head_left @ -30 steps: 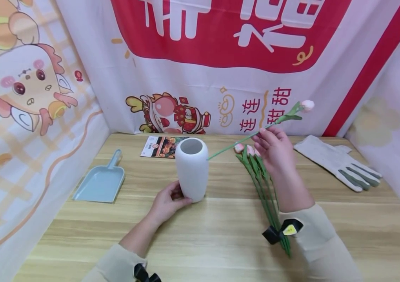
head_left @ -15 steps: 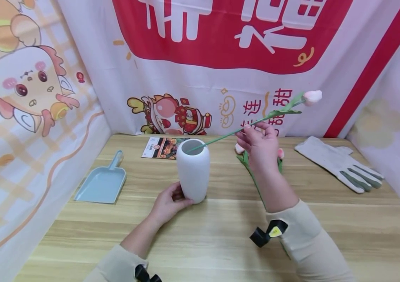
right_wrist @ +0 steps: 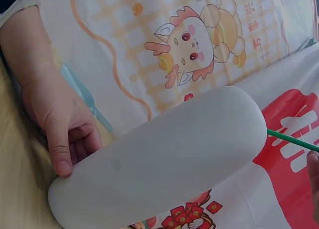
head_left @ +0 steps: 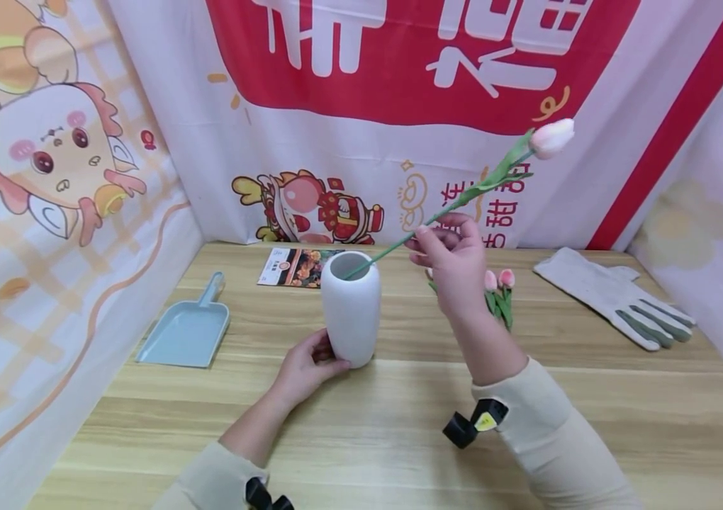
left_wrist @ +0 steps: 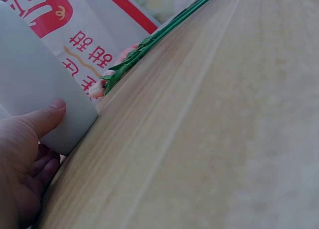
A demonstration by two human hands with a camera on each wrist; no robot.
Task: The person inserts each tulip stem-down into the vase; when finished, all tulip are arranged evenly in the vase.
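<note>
A white vase (head_left: pixel 351 312) stands upright on the wooden table. My left hand (head_left: pixel 307 368) holds it low down, thumb on the near side and fingers partly hidden behind it, as the left wrist view also shows. In my right hand (head_left: pixel 454 258) I pinch the green stem of a pale pink artificial tulip (head_left: pixel 492 183). Its lower end is inside the vase mouth, while the stem slants up to the right, flower end high. More pink tulips (head_left: pixel 500 304) lie on the table, partly hidden behind my right forearm.
A light blue dustpan (head_left: pixel 186 333) lies at left. Behind the vase is a printed packet (head_left: pixel 291 266) with orange flowers. A grey-green work glove (head_left: pixel 617 294) lies at right. Printed cloth (head_left: pixel 400 134) hangs along the table's back and sides.
My right hand has moved left, bringing the tulip's stem end from beside the vase into its mouth. The flower end has tilted upward. My left hand stays on the vase.
</note>
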